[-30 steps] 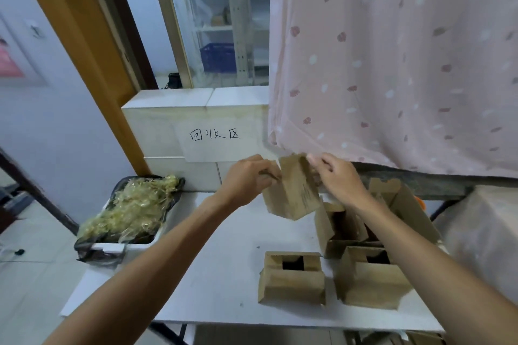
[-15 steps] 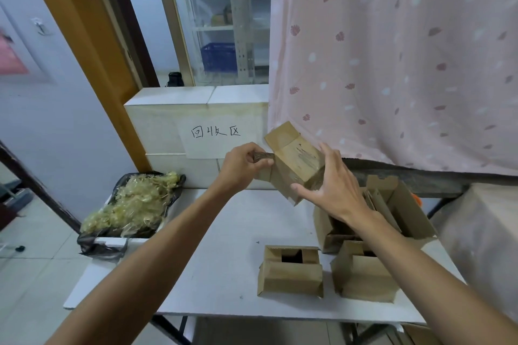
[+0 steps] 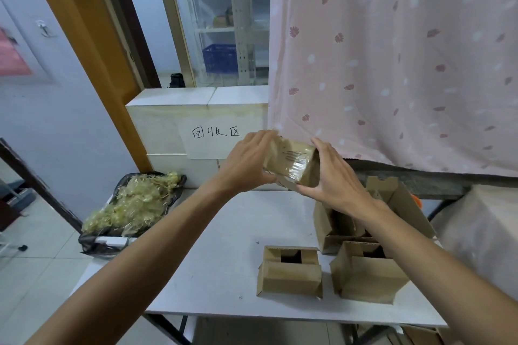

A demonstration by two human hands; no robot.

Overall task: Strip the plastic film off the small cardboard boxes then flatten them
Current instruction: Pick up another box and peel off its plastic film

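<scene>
I hold a small cardboard box [image 3: 293,161] in the air above the back of the white table [image 3: 224,246]. Shiny plastic film still covers its upper face. My left hand [image 3: 248,161] grips its left end with the fingers curled over the top. My right hand [image 3: 333,176] clasps its right end, thumb underneath. Three more small brown boxes stand on the table: one at the front middle [image 3: 290,272], one at the front right [image 3: 367,272], and an open one behind them [image 3: 392,204].
A black-lined bin [image 3: 131,202] heaped with crumpled film sits at the table's left corner. White cartons with a handwritten paper label [image 3: 215,133] stand behind the table. A pink curtain [image 3: 392,64] hangs at the back right. A covered surface [image 3: 482,232] lies to the right.
The box has been turned from a tilted pose to lie flatter between both hands. My right hand has gone from an open palm beside it to clasping its right end.
</scene>
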